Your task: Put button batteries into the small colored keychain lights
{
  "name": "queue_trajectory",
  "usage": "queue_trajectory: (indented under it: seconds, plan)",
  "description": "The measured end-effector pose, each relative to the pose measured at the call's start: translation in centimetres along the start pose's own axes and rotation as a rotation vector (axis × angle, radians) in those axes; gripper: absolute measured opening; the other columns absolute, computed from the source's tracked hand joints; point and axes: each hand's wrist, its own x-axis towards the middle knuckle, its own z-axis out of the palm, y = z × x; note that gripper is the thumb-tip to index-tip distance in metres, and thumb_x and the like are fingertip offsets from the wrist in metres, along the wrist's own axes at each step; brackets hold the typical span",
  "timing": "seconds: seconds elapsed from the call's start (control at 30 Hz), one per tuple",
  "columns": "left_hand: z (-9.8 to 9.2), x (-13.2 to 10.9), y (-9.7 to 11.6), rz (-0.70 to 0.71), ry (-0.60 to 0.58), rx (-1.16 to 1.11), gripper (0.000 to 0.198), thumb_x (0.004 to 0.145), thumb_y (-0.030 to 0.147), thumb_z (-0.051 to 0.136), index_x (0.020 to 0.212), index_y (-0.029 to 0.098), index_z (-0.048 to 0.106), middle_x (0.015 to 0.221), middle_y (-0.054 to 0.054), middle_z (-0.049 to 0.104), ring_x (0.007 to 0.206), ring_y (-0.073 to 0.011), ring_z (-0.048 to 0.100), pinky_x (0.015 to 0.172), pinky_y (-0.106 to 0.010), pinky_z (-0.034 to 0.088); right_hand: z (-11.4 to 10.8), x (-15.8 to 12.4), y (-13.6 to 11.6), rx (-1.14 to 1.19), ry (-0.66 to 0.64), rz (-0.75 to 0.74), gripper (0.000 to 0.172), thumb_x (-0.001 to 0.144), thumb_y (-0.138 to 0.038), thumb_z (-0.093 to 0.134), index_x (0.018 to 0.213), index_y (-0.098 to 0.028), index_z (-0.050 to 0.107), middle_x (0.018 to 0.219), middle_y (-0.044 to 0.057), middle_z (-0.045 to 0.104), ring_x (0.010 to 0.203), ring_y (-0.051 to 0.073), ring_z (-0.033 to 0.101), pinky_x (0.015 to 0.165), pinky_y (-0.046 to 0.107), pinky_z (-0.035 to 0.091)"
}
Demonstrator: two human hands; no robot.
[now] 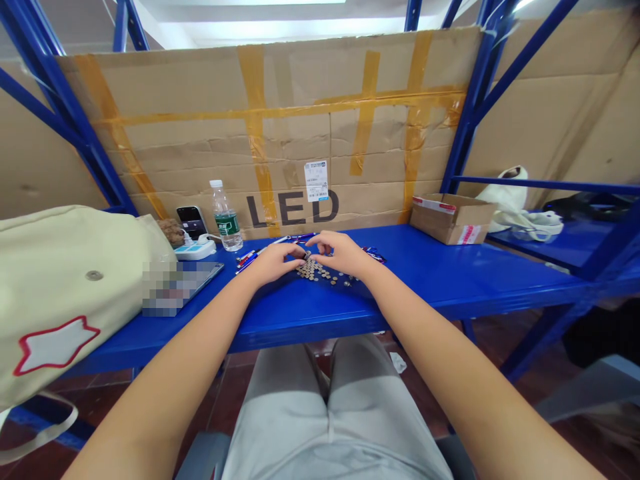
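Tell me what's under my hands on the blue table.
Small, round, coin-like pieces show on the blue table, mostly between your left hand and right hand. Whatever lies directly beneath the hands themselves is covered, so I can't tell.

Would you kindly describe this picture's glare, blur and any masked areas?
Head view throughout: white ceiling light washes out; glossy blue tabletop carries soft sheen; small round metal coins lack fine detail; pixelation partly hides a flat grey rectangular object.

Bare left hand, bare right hand, both curled close over small, round, brownish discs on the blue metal tabletop!
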Motion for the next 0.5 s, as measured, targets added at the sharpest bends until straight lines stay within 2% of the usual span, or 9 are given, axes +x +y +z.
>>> queue_trajectory:
  seconds: [0.13,0.37,0.43,0.5]
  plan:
    - [-0.01,0.0,-0.27,0.003,0.003,-0.003,0.019,0.081,0.031,0.059,0.093,0.019,0.067,0.091,-0.002,0.07,0.08,-0.0156,0.062,0.077,-0.027,0.048,-0.07,-0.14,0.14,-0.015,0.012,-0.001,0.015,0.078,-0.017,0.057,0.091,-0.016,0.063,0.071,-0.001,0.053,0.065,0.011,0.048,0.063,0.023,0.036]
    - [0.11,0.0,-0.39,0.02,0.001,0.035,0.019,0.081,0.031,0.058,0.092,0.019,0.067,0.093,-0.003,0.07,0.087,-0.0177,0.062,0.079,-0.028,0.048,-0.02,-0.22,-0.08,-0.2,-0.121,-0.076,0.02,0.076,-0.01,0.052,0.089,-0.018,0.066,0.069,0.0,0.055,0.065,0.012,0.046,0.065,0.023,0.032]
    - [0.14,-0.01,-0.42,0.009,0.002,0.037,0.019,0.081,0.031,0.058,0.093,0.019,0.067,0.094,-0.003,0.07,0.087,-0.018,0.063,0.08,-0.028,0.048,-0.01,-0.22,-0.27,-0.199,-0.13,-0.052,0.021,0.076,-0.011,0.052,0.09,-0.017,0.065,0.07,0.0,0.056,0.065,0.012,0.046,0.065,0.023,0.032]
    - [0.14,0.0,-0.45,-0.018,0.018,0.035,0.021,0.082,0.032,0.057,0.095,0.019,0.067,0.095,-0.003,0.07,0.086,-0.018,0.063,0.08,-0.029,0.049,-0.06,-0.2,-0.35,-0.166,-0.097,0.031,0.024,0.077,-0.013,0.05,0.097,-0.016,0.063,0.069,-0.001,0.056,0.063,0.012,0.047,0.063,0.023,0.032]
